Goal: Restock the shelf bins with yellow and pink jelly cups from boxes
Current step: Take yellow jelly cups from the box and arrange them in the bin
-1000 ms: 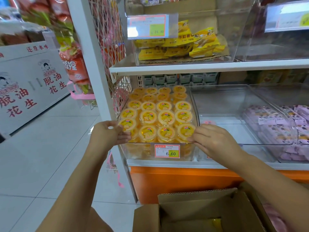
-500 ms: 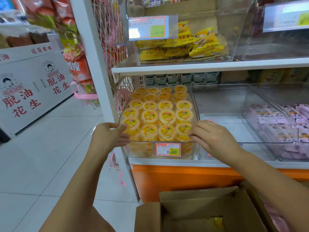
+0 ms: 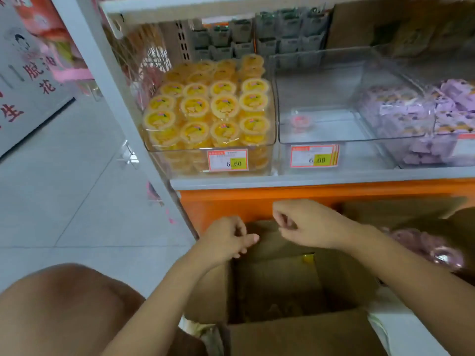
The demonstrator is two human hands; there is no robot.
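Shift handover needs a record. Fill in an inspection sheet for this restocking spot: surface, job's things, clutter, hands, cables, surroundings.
Surface: white shelf board over an orange base panel.
Job's things: clear plastic bin packed with yellow jelly cups; neighbouring clear bin holds one pink jelly cup; open brown cardboard box shows one yellow cup inside; blurred pinkish cups at far right.
Clutter: purple packets in a third bin; price tags.
Hands: left hand and right hand loosely curled above the box, holding nothing.
Cables: nothing seen.
Surroundings: pale tiled floor; white sign with red characters.
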